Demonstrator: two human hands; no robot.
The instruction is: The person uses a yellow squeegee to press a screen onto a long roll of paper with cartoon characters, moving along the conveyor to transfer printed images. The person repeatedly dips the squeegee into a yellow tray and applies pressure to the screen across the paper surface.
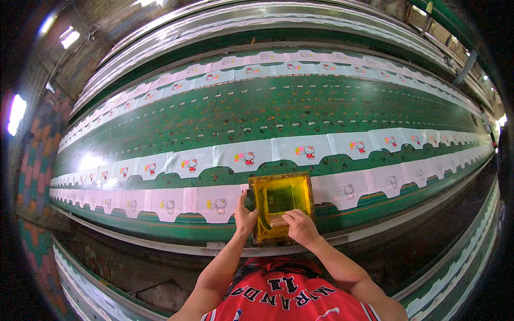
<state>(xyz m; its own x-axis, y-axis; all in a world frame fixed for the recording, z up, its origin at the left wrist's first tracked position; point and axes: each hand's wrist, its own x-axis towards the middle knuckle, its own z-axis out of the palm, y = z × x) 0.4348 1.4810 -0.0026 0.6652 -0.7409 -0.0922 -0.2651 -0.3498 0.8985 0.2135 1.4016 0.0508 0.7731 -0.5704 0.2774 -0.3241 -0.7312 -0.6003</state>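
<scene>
A yellow screen printing frame (305, 193) with darker, worn edges lies on the near row of pale pink fabric pieces (342, 179). My left hand (246, 218) grips the frame's left side. Inside the frame, toward its near end, my right hand (302, 227) is closed on a squeegee (277, 221) with a light brown edge. A dark green patch of ink or mesh shows through the middle. Fabric to the left of the frame carries grey outlines of a cartoon cat (219, 206). Whatever lies directly under the frame is hidden.
The long green printing table (209, 115) runs from left to right. Just beyond the frame, a pale blue row of fabric (292, 148) bears coloured cat prints. Further rows and tables extend behind. A metal rail (353, 235) follows the table's near edge, close to my body.
</scene>
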